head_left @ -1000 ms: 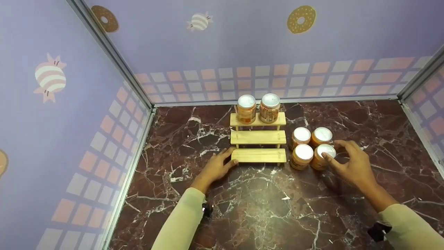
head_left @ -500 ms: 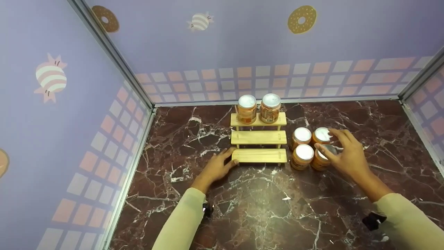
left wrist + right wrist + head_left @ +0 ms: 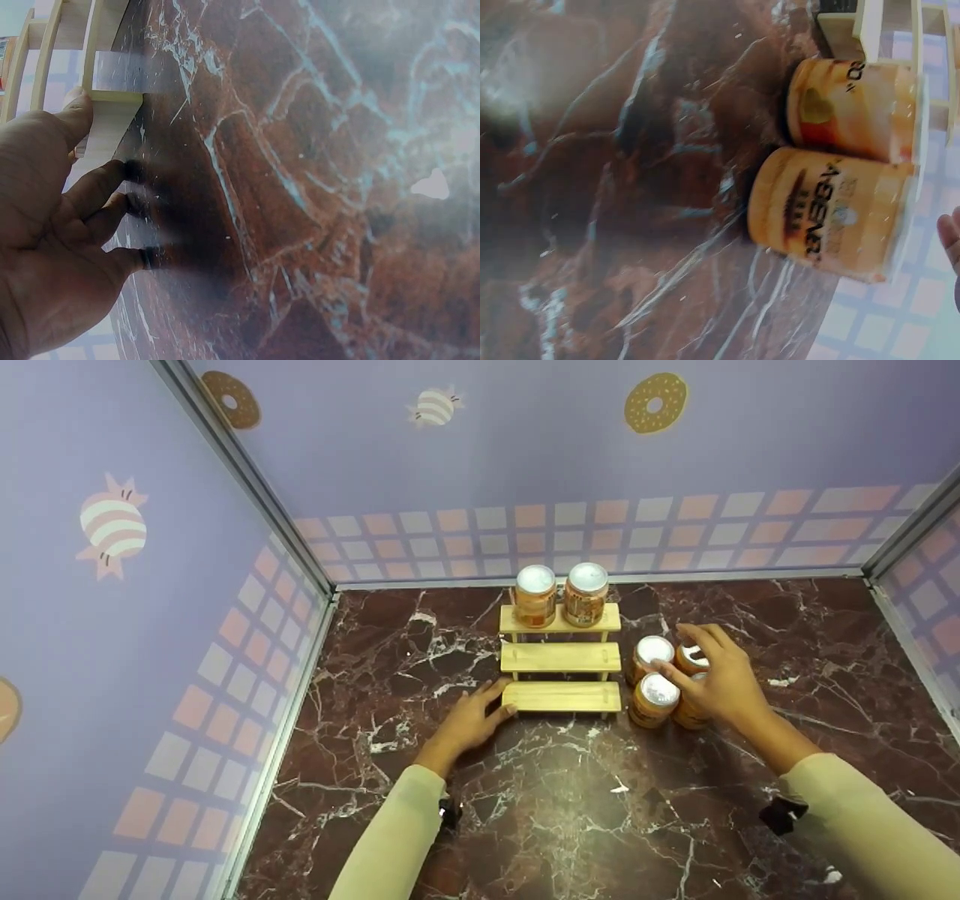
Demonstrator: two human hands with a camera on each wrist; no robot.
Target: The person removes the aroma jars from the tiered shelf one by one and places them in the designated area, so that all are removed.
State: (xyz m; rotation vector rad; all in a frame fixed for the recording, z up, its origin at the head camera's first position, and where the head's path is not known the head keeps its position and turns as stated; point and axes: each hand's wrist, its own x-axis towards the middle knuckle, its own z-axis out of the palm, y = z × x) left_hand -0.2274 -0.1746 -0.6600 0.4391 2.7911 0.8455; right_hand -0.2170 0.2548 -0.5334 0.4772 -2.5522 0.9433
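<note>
A pale wooden three-step display stand (image 3: pixel 561 697) faces me in the head view. My left hand (image 3: pixel 466 725) holds its lowest step at the left end, thumb at the front. In the left wrist view the thumb touches the step (image 3: pixel 112 96), and other fingers lie low near the table. To the stand's right, several orange-labelled jars with silver-white lids stand grouped, including a front left jar (image 3: pixel 655 700) and a back left jar (image 3: pixel 651 657). Above the right-hand jars my right hand (image 3: pixel 721 679) hovers, fingers spread, partly hiding them. It holds nothing.
Two similar jars, left (image 3: pixel 535 597) and right (image 3: pixel 586 595), stand on the top step near the back wall. A purple patterned wall (image 3: pixel 495 450) encloses the dark marbled table (image 3: pixel 555 817). A small white scrap (image 3: pixel 619 789) lies in front.
My right hand has moved left and a little away from me, from beside the front right jar to above the group. My left hand stays at the stand; the jars have not moved.
</note>
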